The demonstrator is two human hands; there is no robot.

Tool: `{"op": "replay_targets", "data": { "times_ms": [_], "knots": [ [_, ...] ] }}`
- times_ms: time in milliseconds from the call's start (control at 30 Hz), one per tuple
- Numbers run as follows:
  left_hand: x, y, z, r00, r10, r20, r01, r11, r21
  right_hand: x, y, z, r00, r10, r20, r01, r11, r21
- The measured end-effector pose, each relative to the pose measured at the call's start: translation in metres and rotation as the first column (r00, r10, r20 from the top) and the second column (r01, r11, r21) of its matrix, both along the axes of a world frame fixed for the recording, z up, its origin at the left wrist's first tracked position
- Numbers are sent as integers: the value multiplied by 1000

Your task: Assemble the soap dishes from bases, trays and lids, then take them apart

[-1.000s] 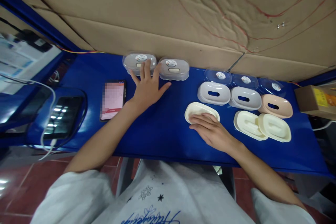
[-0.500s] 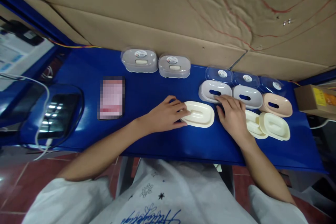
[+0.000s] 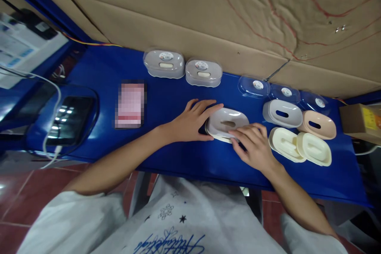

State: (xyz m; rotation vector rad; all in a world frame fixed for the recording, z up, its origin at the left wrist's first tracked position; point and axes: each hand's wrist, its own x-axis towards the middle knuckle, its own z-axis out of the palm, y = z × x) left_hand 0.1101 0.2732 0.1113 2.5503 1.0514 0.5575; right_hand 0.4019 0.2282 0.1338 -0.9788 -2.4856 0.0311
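Observation:
A grey oval soap-dish tray (image 3: 222, 120) with a slot in its middle sits over a cream soap-dish base (image 3: 222, 138), most of which it hides. My right hand (image 3: 253, 147) grips the tray's right front edge between thumb and fingers. Around the left end my left hand (image 3: 193, 123) is spread open, its index finger and thumb at the rim. To the right lie another grey tray (image 3: 272, 114), a peach tray (image 3: 327, 127) and two cream bases (image 3: 278, 147), one overlapping the other.
Behind the trays stand three clear lids (image 3: 248, 87) with round labels. Two covered soap dishes (image 3: 169, 72) are at the back. A pixelated phone-like object (image 3: 130, 107) and a dark device (image 3: 71, 121) with cables lie left. A cardboard box (image 3: 354, 121) borders the table's right end.
My right hand has brought a grey tray from the back row leftward onto the cream base. My left hand has let go of the base and spread its fingers.

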Motion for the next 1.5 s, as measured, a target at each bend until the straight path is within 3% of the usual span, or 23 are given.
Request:
{"op": "replay_targets", "data": {
  "times_ms": [267,933,1233,1500],
  "knots": [
    [4,-3,0,997,-78,-10,77,994,-75,-3,-3,-3,995,102,19,-101,994,-37],
    [13,-12,3,997,-2,-81,-3,998,-61,0,1,3,982,188,8,-188,982,14],
    [12,-13,5,999,-1,-33,-3,994,-110,2,-1,7,981,192,14,-193,980,50],
    [13,-12,-1,994,-35,105,51,986,-156,-5,-6,10,967,230,107,-242,963,115]
  ]
}}
